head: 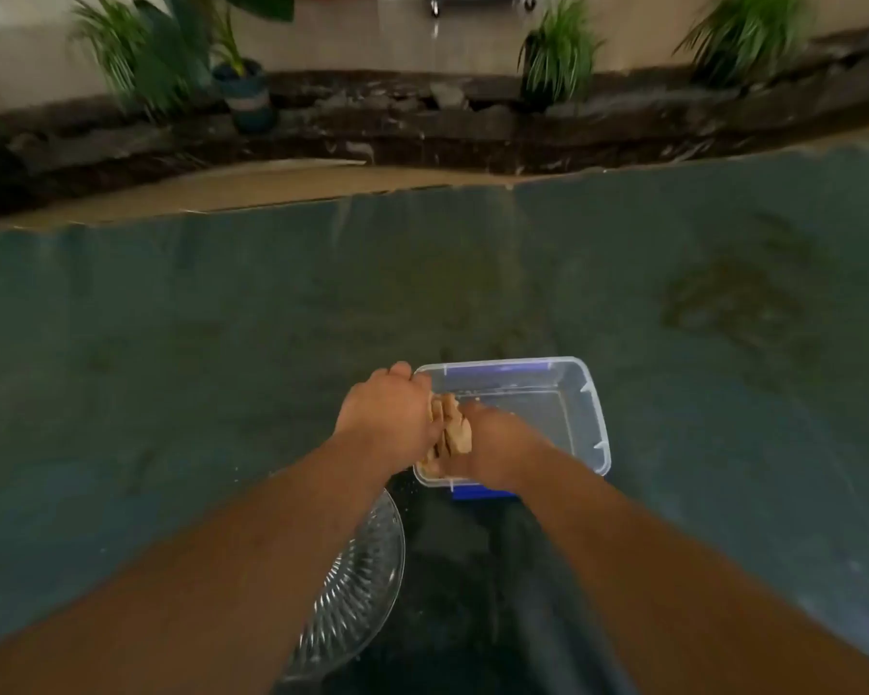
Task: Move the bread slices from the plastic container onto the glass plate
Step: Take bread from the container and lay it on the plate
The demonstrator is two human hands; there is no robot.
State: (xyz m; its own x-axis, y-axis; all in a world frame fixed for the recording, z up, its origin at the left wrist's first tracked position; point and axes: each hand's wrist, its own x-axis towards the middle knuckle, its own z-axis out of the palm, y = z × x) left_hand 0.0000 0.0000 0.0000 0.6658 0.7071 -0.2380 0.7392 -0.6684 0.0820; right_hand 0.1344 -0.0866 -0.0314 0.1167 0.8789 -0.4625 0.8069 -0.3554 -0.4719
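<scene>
Left hand [385,411] and right hand [492,443] pressed in from either side on a bunch of bread slices [450,428] standing on edge, inside the left end of the plastic container [590,418]; both hands closed around the stack. Fingertips hidden, so depth of hold not clear. Glass plate [360,584] at about seven o'clock from the container, near it, partly under the left forearm. Likely hazards: middle slices slipping out if squeeze is too light; bread crushed if too hard; container dragged upward with the stack; forearm knocking the plate on the way across.
</scene>
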